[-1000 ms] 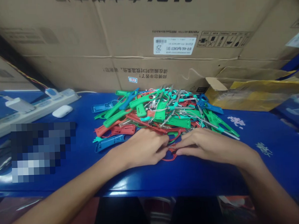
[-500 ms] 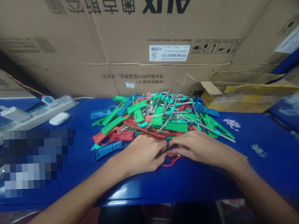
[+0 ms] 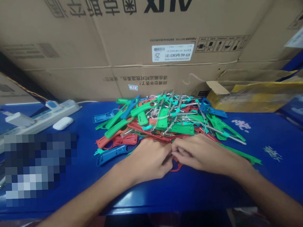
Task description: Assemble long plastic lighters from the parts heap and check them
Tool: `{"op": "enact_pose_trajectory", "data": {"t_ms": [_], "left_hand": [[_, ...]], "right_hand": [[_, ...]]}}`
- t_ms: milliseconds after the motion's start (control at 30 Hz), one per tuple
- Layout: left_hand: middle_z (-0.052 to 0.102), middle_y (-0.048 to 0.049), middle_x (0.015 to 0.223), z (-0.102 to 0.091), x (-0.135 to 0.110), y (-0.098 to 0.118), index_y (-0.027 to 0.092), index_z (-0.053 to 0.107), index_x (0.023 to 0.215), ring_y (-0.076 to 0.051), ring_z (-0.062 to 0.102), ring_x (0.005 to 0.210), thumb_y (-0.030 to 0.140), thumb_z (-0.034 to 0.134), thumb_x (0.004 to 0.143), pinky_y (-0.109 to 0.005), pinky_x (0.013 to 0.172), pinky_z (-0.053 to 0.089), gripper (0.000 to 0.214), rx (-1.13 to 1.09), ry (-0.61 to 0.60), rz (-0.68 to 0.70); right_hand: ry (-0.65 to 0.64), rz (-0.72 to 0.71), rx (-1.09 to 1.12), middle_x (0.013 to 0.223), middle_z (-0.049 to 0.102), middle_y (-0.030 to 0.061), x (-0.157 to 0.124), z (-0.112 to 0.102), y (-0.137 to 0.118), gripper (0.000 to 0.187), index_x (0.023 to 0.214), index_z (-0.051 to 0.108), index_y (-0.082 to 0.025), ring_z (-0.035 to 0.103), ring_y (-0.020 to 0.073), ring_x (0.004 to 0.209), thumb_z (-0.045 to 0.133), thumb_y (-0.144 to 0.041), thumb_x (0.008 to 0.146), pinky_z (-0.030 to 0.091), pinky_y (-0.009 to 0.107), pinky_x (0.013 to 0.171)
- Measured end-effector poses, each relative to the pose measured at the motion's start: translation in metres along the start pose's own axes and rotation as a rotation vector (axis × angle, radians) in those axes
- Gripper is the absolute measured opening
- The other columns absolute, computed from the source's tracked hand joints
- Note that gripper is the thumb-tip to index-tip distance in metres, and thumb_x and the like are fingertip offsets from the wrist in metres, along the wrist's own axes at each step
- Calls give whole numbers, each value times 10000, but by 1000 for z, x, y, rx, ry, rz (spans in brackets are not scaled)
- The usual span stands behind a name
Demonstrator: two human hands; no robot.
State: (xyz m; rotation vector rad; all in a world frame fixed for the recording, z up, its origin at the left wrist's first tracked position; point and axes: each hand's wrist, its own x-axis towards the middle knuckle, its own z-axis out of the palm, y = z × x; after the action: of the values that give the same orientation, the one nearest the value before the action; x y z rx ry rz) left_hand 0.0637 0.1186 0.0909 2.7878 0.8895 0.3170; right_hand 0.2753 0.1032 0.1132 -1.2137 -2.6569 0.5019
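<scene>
My left hand [image 3: 153, 158] is closed, its fingers curled at a red lighter casing [image 3: 178, 166] whose trigger loop shows just below the fingertips. From the other side my right hand [image 3: 194, 151] meets it, thumb and forefinger pinched together over the same casing. Whatever small part lies between those fingertips is hidden. Right behind both hands rises a pile of lighter parts: green casings [image 3: 175, 127], a red casing [image 3: 127, 139], a blue casing [image 3: 113, 154] and metal tubes with turquoise collars and thin white wires.
Small pinkish pieces [image 3: 240, 125] and thin pale pins [image 3: 272, 153] lie on the blue table [image 3: 134, 197] at right. An open carton [image 3: 255, 98] stands behind them. A power strip [image 3: 46, 120] and white earbud case [image 3: 63, 123] are at left. A large cardboard box [image 3: 129, 38] walls the back.
My fingertips have come closer together over the red casing, and less of it shows. The whole view has shifted slightly, revealing more of a green casing beside my right wrist.
</scene>
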Motion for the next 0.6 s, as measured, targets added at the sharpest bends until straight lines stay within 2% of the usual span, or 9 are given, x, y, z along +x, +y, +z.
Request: {"op": "enact_pose_trajectory", "data": {"t_ms": [100, 200, 333, 433, 500, 600], "left_hand": [[718, -52, 967, 3, 0, 1, 195, 618, 1014, -246, 698, 824, 196, 546, 859, -351, 649, 479, 170, 11, 4, -12], [730, -53, 929, 4, 0, 3, 195, 631, 1013, -250, 708, 803, 203, 527, 878, -349, 632, 471, 170, 25, -14, -30], [725, -53, 822, 4, 0, 6, 196, 640, 895, -245, 699, 711, 231, 507, 905, -340, 554, 418, 138, 60, -42, -77], [711, -52, 783, 2, 0, 6, 198, 628, 854, -245, 684, 669, 250, 509, 909, -335, 511, 371, 141, 90, -47, -79], [701, -49, 768, 1, 1, 5, 195, 626, 855, -242, 677, 664, 258, 510, 921, -335, 514, 368, 147, 102, -47, -64], [686, -47, 770, 0, 1, 3, 184, 627, 862, -228, 663, 667, 241, 493, 953, -333, 536, 383, 172, 111, -43, -35]], "right_hand": [[54, 31, 38, 654, 582, -70, 2, -1, -1, 77, 844, 577, -214, 478, 96, 563, 587, -200, 920, 261, 256, 564], [46, 47, 57, 626, 552, -82, 2, -3, 1, 54, 863, 605, -213, 452, 82, 539, 597, -198, 915, 254, 245, 552], [-91, 40, 81, 645, 616, -47, -2, -9, 10, 188, 861, 704, -216, 470, 97, 555, 626, -351, 967, 278, 248, 555], [-214, -3, 189, 750, 723, -20, -5, -14, 14, 209, 982, 800, -268, 550, 107, 607, 616, -368, 989, 319, 243, 574], [-248, -25, 242, 771, 739, -33, -6, -15, 15, 207, 1073, 804, -308, 546, 98, 600, 615, -336, 994, 322, 232, 564], [-257, -36, 270, 697, 701, -52, -5, -17, 14, 223, 1140, 793, -326, 490, 87, 558, 640, -360, 981, 307, 217, 536]]}}
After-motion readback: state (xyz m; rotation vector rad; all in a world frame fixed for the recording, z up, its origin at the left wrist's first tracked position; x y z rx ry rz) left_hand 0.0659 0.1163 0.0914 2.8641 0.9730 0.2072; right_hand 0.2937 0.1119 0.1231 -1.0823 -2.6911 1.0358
